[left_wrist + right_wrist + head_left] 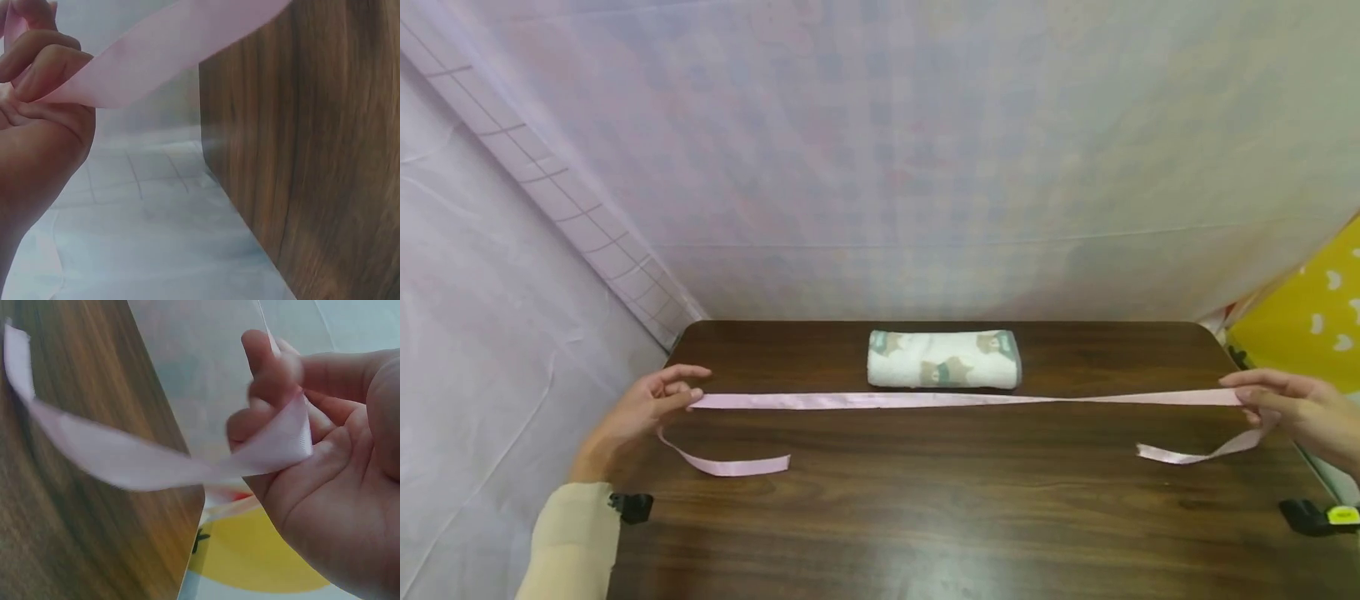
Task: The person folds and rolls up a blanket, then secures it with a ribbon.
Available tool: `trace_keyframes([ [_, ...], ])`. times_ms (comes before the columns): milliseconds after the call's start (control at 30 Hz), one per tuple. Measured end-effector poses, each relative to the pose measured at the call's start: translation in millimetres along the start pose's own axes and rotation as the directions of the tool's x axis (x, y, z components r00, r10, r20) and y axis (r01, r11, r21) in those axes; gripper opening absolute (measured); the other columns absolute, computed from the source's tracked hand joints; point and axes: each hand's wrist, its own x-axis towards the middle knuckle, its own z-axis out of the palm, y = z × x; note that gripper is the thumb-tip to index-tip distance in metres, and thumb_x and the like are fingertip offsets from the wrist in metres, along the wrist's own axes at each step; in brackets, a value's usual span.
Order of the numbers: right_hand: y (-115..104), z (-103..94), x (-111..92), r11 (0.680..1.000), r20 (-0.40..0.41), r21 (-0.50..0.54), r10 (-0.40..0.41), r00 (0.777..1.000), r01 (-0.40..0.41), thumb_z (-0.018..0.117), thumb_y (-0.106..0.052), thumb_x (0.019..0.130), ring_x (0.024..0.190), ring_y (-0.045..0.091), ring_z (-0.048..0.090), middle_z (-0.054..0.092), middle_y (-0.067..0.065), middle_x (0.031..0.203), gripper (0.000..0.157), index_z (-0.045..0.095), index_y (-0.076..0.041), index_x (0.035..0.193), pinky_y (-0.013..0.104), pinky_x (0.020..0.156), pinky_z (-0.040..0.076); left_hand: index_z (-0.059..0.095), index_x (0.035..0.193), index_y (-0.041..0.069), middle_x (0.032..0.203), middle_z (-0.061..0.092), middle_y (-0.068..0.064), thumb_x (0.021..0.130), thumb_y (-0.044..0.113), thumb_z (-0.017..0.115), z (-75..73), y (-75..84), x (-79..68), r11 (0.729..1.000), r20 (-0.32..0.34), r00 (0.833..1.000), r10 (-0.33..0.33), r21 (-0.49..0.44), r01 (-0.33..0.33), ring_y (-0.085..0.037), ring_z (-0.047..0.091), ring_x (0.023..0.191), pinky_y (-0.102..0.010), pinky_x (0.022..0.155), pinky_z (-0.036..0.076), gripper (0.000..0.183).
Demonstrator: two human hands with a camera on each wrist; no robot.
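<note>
In the head view, a pink ribbon [865, 401] stretches between the person's 2 hands, above or on the worktop [925, 492]; which of the 2 is hard to tell. Its taut span passes just in front of a rolled white towel [943, 360] with brown and green figures, and twists to a narrow line right of the towel. The left hand [651, 402] pinches the ribbon between thumb and fingers, with 1 finger reaching out straight. The right hand [1303, 410] pinches the other side of the span. 2 loose tails curve inward below the hands. A beige sleeve [576, 525] covers the left forearm, and a yellow cloth [1326, 304] with white shapes hangs at the far right.

In the left wrist view, the left fingers are bent, the ribbon coming out between them and slanting up past the edge of the worktop.

In the right wrist view, the right fingers are curled and partly blurred, and a ribbon tail sags from them across the worktop, the yellow cloth below.
</note>
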Motion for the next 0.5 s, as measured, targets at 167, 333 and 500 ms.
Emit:
trace_keyframes([
  [167,8.3,-0.9,-5.2,0.990,-0.019,-0.141,0.029,0.999,-0.031,0.047,0.006,0.100,0.050,0.025,0.023,0.060,-0.014,0.085,0.041,0.066,-0.028,0.113,0.040,0.041,0.020,0.061,0.123,0.017,0.078,0.061,0.007,0.097,0.016,0.065,-6.2,-2.0,-2.6,0.998,0.003,1.000,-0.031,-0.062,0.031,-0.006,0.052,0.069,-0.022,0.059,0.044,0.027],
  [333,13.6,1.6,-5.4,0.983,0.115,-0.174,-0.036,0.993,0.056,0.045,0.013,0.097,0.053,0.016,0.041,0.065,-0.017,0.104,0.036,0.070,-0.011,0.109,0.038,0.043,0.026,0.062,0.122,0.021,0.079,0.062,0.007,0.097,0.018,0.064,-9.9,-3.5,-1.7,0.999,-0.022,0.999,-0.035,-0.020,0.034,-0.005,0.052,0.069,-0.023,0.058,0.043,0.025],
  [500,10.5,5.2,-4.1,0.951,0.244,-0.304,0.015,0.970,0.061,0.049,0.005,0.099,0.065,0.002,0.058,0.069,-0.014,0.105,0.027,0.067,-0.008,0.115,0.027,0.049,0.048,0.062,0.123,0.021,0.083,0.063,0.006,0.097,0.022,0.064,-13.3,-4.3,-1.7,0.998,-0.054,0.997,-0.057,0.012,0.058,-0.006,0.055,0.073,-0.025,0.063,0.046,0.025],
])
